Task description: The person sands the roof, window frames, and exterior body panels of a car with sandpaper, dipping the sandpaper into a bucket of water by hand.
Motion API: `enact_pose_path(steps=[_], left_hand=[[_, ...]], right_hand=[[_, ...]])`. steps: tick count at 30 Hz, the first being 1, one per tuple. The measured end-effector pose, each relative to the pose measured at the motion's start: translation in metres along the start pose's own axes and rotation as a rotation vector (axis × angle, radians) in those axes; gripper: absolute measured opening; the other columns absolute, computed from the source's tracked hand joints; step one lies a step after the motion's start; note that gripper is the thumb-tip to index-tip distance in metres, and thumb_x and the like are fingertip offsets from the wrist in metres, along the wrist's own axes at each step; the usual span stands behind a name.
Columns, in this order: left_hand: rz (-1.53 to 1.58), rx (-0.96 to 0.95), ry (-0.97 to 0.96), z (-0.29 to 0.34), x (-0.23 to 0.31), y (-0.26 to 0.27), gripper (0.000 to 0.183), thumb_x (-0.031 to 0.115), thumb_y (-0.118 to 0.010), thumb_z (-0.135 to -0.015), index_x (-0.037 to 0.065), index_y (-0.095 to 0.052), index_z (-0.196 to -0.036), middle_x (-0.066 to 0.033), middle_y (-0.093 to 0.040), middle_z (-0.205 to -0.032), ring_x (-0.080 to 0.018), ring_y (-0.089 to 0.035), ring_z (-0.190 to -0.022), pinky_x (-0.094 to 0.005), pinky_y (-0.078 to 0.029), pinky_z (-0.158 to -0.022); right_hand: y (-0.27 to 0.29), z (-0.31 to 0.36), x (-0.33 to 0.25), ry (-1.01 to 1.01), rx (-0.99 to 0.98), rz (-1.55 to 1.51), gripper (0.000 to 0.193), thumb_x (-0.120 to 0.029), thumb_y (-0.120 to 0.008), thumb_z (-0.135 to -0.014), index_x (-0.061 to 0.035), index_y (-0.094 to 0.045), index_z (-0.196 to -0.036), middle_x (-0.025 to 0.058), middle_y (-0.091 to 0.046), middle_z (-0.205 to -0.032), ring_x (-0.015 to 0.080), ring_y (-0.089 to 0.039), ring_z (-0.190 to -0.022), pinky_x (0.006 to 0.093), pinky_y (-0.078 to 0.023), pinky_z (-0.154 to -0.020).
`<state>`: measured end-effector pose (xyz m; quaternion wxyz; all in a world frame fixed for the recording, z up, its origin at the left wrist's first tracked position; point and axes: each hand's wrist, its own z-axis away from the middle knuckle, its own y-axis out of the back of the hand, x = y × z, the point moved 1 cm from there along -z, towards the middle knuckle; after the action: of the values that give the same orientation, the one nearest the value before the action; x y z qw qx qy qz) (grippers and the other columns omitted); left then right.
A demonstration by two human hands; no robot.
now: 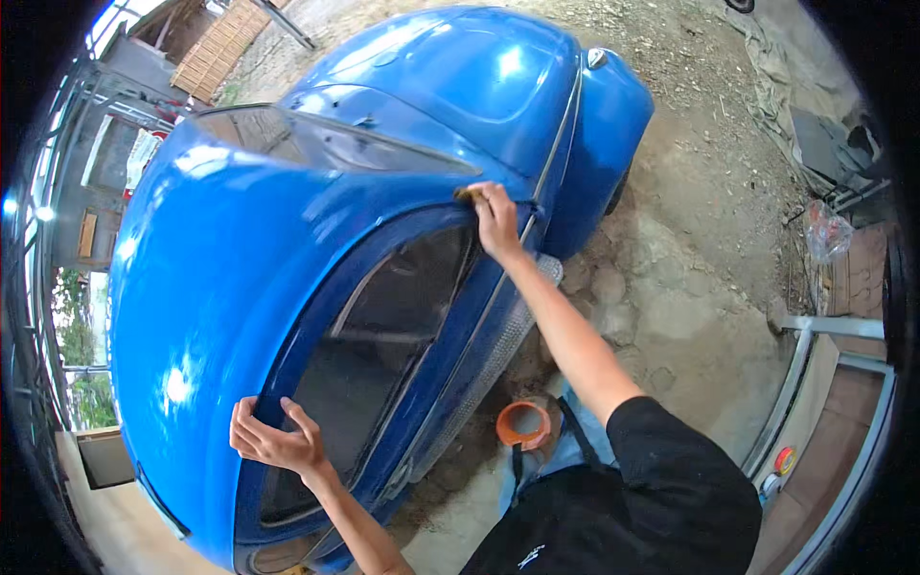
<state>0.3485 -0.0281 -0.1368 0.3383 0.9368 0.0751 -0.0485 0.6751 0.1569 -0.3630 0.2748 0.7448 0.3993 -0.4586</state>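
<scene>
A rounded blue car (220, 259) stands on my left, its glossy roof beside me and its hood at the far end. My right hand (495, 218) is closed on a small yellow-brown sponge-like pad (468, 194). It presses the pad to the body by the front upper corner of the side window (355, 393), near the base of the windshield (374, 153). My left hand (273, 439) holds nothing. Its fingers are apart and rest on the roof edge above the window's rear part.
An orange-rimmed container (522, 424) is close by my legs. On the right stand a metal-framed rack (815, 422) with small round rolls, a dark chair (834, 153) and a clear plastic bag (826, 230). Gravelly ground (709, 125) lies beyond the car's front.
</scene>
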Motion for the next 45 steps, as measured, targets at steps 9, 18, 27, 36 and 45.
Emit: enact_pose_path(steps=[9, 18, 27, 36, 45], left_hand=[[-0.051, -0.034, -0.148, -0.035, 0.139, -0.064, 0.031, 0.034, -0.061, -0.080, 0.012, -0.061, -0.102, -0.0049, -0.060, -0.105, -0.0268, -0.048, -0.105, -0.0454, -0.032, -0.095], [-0.180, 0.192, -0.156, -0.027, 0.139, -0.085, 0.025, 0.042, -0.056, -0.086, 0.017, -0.060, -0.088, -0.0015, -0.059, -0.093, -0.0246, -0.051, -0.095, -0.0426, -0.032, -0.088], [-0.096, 0.204, -0.076, -0.032, 0.151, -0.092, 0.017, 0.035, -0.060, -0.082, 0.018, -0.061, -0.081, -0.0005, -0.061, -0.091, -0.0237, -0.051, -0.094, -0.0413, -0.032, -0.088], [-0.038, 0.206, 0.007, -0.036, 0.164, -0.087, 0.011, 0.032, -0.060, -0.079, 0.021, -0.062, -0.077, 0.0027, -0.061, -0.088, -0.0230, -0.051, -0.090, -0.0393, -0.033, -0.084], [0.131, 0.162, 0.078, -0.032, 0.165, -0.080, 0.007, 0.025, -0.063, -0.071, 0.022, -0.066, -0.077, 0.0030, -0.062, -0.088, -0.0217, -0.050, -0.091, -0.0384, -0.031, -0.088]], right_hand=[[0.087, 0.008, 0.157, -0.170, 0.009, 0.293, 0.017, -0.008, -0.053, -0.090, -0.0050, -0.068, -0.096, 0.0122, -0.068, -0.099, 0.0322, -0.063, -0.095, 0.0400, -0.050, -0.086], [0.051, 0.018, 0.055, -0.199, -0.135, 0.000, 0.028, -0.013, -0.062, -0.094, -0.0125, -0.069, -0.121, 0.0112, -0.064, -0.124, 0.0287, -0.061, -0.117, 0.0370, -0.049, -0.098], [0.056, -0.014, 0.088, -0.305, -0.163, 0.157, 0.034, -0.021, -0.053, -0.100, -0.0088, -0.064, -0.129, 0.0130, -0.059, -0.137, 0.0295, -0.057, -0.127, 0.0375, -0.044, -0.107], [0.061, -0.019, 0.055, -0.516, -0.219, 0.161, 0.037, -0.025, -0.051, -0.102, -0.0082, -0.059, -0.134, 0.0129, -0.060, -0.137, 0.0275, -0.056, -0.128, 0.0334, -0.043, -0.106], [0.046, -0.009, -0.046, 0.068, -0.647, -0.050, 0.040, -0.025, -0.049, -0.103, -0.0090, -0.056, -0.140, 0.0113, -0.049, -0.149, 0.0292, -0.039, -0.143, 0.0406, -0.028, -0.119]])
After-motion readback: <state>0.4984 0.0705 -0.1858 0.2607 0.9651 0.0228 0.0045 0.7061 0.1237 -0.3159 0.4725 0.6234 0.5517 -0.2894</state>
